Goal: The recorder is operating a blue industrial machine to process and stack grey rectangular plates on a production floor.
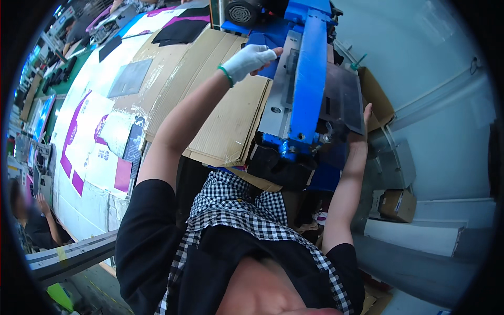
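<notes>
Checked scarf (pixel 247 210) and black shirt (pixel 152 236) sit closest to the lens, at 6 o'clock.

Both arms reach up to a blue machine (pixel 307 79) at 12 o'clock.

Left hand (pixel 251 59) has a white glove w/ a green cuff. It rests on the machine's left side, next to the grey metal plate (pixel 281 100). Fingers look curled round a blue edge, but I can't tell if they grip it tight.

Right hand (pixel 364 119) is bare. It presses on the edge of a dark plate (pixel 344 97) at 2 o'clock. Fingers look flat and straight, not clenched. Most of the hand is hidden behind the plate, so can't be sure what it holds.

How far along: looks like the middle of the job. Both hands are on the machine, maybe setting or feeding it. I see no finished piece in the hands. So most of it looks left to do.

Machine looks: long bright blue bar down the middle, grey plate w/ bolts beside it, black block under it at the near end. Shiny, hard, heavy.

Flat cardboard (pixel 220 105) lies just left of it, at 11 o'clock. Small boxes (pixel 398 203) sit at 3 o'clock.
</notes>
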The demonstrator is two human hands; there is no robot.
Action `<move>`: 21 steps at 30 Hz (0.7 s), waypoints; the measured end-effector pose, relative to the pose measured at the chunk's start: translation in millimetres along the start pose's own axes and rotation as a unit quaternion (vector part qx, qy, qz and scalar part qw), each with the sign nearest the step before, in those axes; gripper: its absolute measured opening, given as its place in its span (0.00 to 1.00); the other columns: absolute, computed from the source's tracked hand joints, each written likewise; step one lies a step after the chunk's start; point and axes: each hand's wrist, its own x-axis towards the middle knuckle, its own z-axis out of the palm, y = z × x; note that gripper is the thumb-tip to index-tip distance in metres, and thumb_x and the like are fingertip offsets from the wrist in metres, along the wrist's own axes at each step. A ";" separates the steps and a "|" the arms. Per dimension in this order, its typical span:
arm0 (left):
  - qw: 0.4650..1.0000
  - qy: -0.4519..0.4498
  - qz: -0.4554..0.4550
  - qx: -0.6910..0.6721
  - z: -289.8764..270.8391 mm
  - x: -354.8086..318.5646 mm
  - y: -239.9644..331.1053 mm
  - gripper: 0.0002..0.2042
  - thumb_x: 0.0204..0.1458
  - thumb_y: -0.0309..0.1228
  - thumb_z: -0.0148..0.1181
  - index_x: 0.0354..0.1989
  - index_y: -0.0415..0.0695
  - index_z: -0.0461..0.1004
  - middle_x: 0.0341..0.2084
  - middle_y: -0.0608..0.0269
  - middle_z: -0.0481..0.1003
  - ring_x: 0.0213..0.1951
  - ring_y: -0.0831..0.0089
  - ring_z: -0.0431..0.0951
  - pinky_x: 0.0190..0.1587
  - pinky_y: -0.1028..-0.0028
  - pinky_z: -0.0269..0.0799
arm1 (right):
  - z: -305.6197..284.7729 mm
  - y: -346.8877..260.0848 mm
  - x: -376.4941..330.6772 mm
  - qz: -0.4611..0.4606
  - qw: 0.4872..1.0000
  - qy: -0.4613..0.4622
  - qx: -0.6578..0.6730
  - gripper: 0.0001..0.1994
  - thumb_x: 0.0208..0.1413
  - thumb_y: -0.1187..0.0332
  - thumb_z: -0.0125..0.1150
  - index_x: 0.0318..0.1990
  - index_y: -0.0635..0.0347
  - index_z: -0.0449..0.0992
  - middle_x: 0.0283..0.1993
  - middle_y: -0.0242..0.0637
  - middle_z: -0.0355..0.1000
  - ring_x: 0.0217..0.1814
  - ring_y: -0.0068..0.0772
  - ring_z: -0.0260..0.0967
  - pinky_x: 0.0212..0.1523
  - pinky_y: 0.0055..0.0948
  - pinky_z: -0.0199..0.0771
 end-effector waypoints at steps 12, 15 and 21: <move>0.957 0.080 -0.164 -0.227 -36.2 -15.9 -12.0 0.24 0.50 0.45 0.54 0.45 0.35 0.71 0.45 0.45 0.70 0.44 0.56 0.74 0.49 0.68 0.67 | -0.8 4.3 14.7 -0.045 0.994 0.049 -0.085 0.25 0.55 0.47 0.47 0.47 0.62 0.67 0.35 0.32 0.68 0.28 0.11 0.57 0.22 0.12 0.51; 0.972 0.128 -0.095 -0.171 -49.7 -34.8 4.2 0.23 0.50 0.44 0.54 0.45 0.34 0.70 0.44 0.44 0.71 0.42 0.58 0.74 0.49 0.70 0.67 | -1.7 0.7 19.6 -0.059 0.995 0.037 -0.068 0.24 0.55 0.48 0.48 0.47 0.61 0.67 0.35 0.32 0.69 0.28 0.12 0.57 0.22 0.12 0.51; 0.967 0.211 -0.005 -0.141 -124.8 -56.8 29.5 0.22 0.50 0.43 0.55 0.46 0.36 0.70 0.41 0.46 0.72 0.46 0.61 0.72 0.53 0.70 0.63 | -8.2 -30.4 2.1 -0.079 0.995 -0.039 -0.037 0.22 0.56 0.51 0.49 0.47 0.61 0.67 0.40 0.34 0.69 0.29 0.15 0.59 0.22 0.13 0.53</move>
